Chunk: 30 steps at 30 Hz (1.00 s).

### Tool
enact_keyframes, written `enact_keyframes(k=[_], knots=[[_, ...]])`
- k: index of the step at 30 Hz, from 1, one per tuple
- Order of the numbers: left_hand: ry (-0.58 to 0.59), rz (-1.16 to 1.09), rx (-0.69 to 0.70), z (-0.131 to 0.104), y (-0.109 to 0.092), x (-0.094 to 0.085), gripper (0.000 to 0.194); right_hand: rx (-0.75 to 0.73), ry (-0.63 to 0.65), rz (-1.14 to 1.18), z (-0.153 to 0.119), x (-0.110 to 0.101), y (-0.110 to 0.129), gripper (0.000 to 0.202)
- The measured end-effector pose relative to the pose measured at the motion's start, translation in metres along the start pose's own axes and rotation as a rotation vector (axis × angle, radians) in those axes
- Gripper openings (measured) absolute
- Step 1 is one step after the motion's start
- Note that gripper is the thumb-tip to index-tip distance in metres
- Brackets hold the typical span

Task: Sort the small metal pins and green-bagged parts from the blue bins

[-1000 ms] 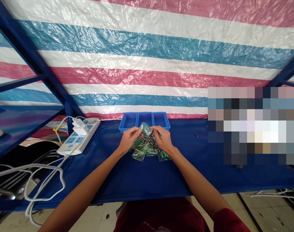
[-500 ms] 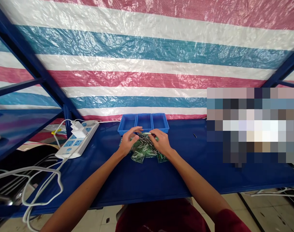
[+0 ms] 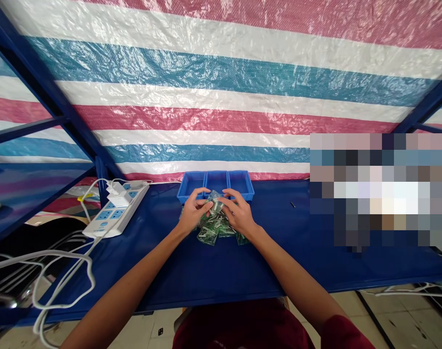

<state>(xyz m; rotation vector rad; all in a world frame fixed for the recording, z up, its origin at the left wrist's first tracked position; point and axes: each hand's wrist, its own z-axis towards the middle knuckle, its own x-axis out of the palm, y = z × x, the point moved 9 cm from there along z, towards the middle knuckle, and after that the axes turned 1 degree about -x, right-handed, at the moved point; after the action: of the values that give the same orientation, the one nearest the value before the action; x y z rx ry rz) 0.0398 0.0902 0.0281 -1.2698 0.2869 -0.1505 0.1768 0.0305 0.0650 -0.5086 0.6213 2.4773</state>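
Between my hands, above the pile, is a small clear plastic bag (image 3: 215, 198) with small parts in it. My left hand (image 3: 194, 211) pinches its left side between thumb and fingers. From the right, my right hand (image 3: 238, 211) grips the bag's other side with the fingertips. Beneath the hands lies a pile of small greenish clear bags (image 3: 208, 234) with short metal pieces, like pins or screws, among them; the hands hide part of it. Just beyond the hands stands a blue tray (image 3: 185, 198) with three compartments.
A white power strip (image 3: 113, 215) with plugs and loose white cables (image 3: 90, 271) occupies the table's left side. One small dark pin-like piece (image 3: 292, 204) lies apart on the blue table (image 3: 308, 252). Behind hangs a striped plastic sheet (image 3: 221, 114); blue frame posts flank it.
A clear bag now shows raised between my fingertips, where loose dark metal pieces were visible before. Both hands stay over the pile, the fingers closer to the bag.
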Motion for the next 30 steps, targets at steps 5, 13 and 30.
enact_keyframes(k=[5, 13, 30], knots=[[-0.015, 0.254, 0.212, -0.005, -0.02, 0.0, 0.042, 0.041, -0.036, 0.023, 0.002, -0.001, -0.006, 0.018], [-0.16, 0.403, 0.345, -0.008, -0.034, -0.008, 0.02, 0.08, -0.013, 0.068, 0.0, 0.001, -0.007, 0.029], [-0.109, 0.068, 0.052, -0.004, -0.008, -0.009, 0.038, 0.043, -0.069, -0.016, -0.002, -0.005, -0.007, 0.023]])
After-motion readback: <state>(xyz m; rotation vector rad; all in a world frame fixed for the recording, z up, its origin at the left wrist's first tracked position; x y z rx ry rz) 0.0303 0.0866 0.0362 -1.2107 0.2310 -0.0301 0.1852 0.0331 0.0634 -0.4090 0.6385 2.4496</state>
